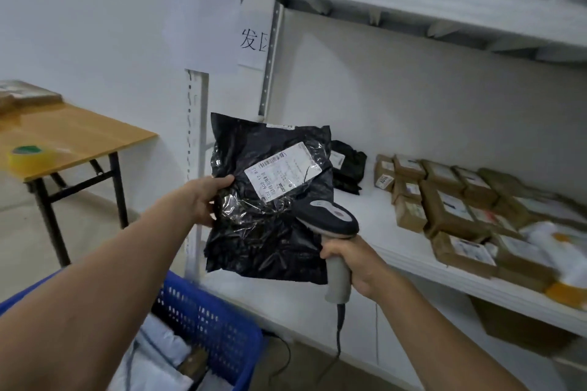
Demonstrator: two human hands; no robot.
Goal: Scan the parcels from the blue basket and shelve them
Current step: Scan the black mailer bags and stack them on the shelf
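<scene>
In front of the shelf (397, 232), above the blue basket (216, 324), the left hand (206, 200) grips the black parcel (263, 238) by its edge. The right hand (352, 267) holds the scanner (330, 219) just below the label (282, 173); the wrinkled, shiny film there may spoil the reading.

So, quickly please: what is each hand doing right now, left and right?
Left hand: grips the left edge of the black parcel.
Right hand: grips the handle of the scanner.
</scene>
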